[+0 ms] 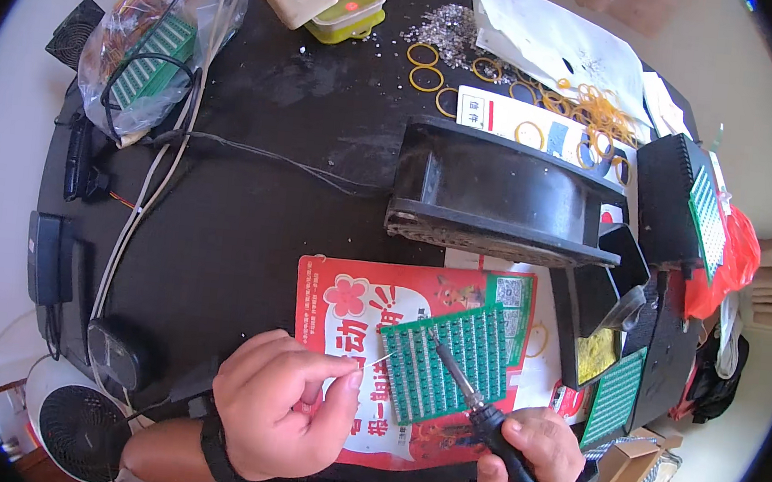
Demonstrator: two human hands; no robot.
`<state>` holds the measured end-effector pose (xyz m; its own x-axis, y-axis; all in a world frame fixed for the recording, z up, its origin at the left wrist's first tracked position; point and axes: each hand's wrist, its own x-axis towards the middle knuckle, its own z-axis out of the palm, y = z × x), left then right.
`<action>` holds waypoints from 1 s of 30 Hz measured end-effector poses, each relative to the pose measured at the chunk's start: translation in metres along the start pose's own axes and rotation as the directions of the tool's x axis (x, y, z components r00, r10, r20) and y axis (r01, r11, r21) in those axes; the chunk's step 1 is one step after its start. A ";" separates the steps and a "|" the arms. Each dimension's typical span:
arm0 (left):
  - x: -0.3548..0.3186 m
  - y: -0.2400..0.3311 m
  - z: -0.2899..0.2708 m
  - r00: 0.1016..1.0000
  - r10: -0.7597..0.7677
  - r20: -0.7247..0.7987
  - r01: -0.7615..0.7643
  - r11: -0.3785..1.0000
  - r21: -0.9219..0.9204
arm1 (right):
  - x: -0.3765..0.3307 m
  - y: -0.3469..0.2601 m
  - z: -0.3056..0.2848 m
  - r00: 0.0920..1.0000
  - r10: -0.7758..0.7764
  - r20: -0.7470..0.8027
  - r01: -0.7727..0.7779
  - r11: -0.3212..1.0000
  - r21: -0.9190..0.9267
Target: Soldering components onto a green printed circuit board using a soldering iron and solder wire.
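Note:
A green circuit board panel (448, 368), covered with rows of small pads, lies on a red printed sheet (326, 282). My right hand (538, 451) grips a black-handled soldering iron (481, 408), its metal tip over the upper part of the board. My left hand (291, 404) is closed in a pinch on a thin pale wire that looks like solder wire (377, 363). The wire's end reaches the board's left side; whether it touches is too small to tell. A dark band circles my left wrist.
A black box fan (502, 192) stands beyond the board. To the right are a soldering iron stand with a yellow sponge (598, 354) and another green board (614, 398). Rubber bands (593, 112) lie at the back. Cables (156, 163) and a bag of boards (152, 61) occupy the left.

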<state>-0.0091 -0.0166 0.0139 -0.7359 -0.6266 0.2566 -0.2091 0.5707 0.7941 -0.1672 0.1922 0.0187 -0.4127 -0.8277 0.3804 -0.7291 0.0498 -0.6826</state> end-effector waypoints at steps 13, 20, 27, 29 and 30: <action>-0.002 -0.001 0.003 1.000 0.011 0.009 -0.012 1.000 0.007 | 0.016 -0.003 -0.001 0.997 -0.039 0.061 0.035 0.997 0.076; -0.002 0.001 0.002 0.998 -0.025 0.049 0.025 1.000 0.010 | 0.017 -0.005 0.001 0.998 -0.047 0.041 0.044 0.997 0.067; -0.001 -0.002 0.007 1.000 0.011 0.010 -0.011 1.000 0.010 | 0.017 -0.005 0.002 0.998 -0.039 0.044 0.036 0.997 0.068; -0.001 -0.003 0.011 1.000 0.015 -0.008 -0.015 1.000 0.004 | 0.017 -0.005 0.002 0.998 -0.039 0.044 0.036 0.997 0.063; -0.002 -0.003 0.011 1.000 0.021 -0.003 -0.021 1.000 0.007 | 0.017 -0.005 0.003 0.998 -0.039 0.045 0.036 0.998 0.060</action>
<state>-0.0141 -0.0118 0.0052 -0.7380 -0.6164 0.2746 -0.1982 0.5870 0.7849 -0.1689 0.1768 0.0269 -0.3590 -0.8534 0.3780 -0.7095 -0.0136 -0.7046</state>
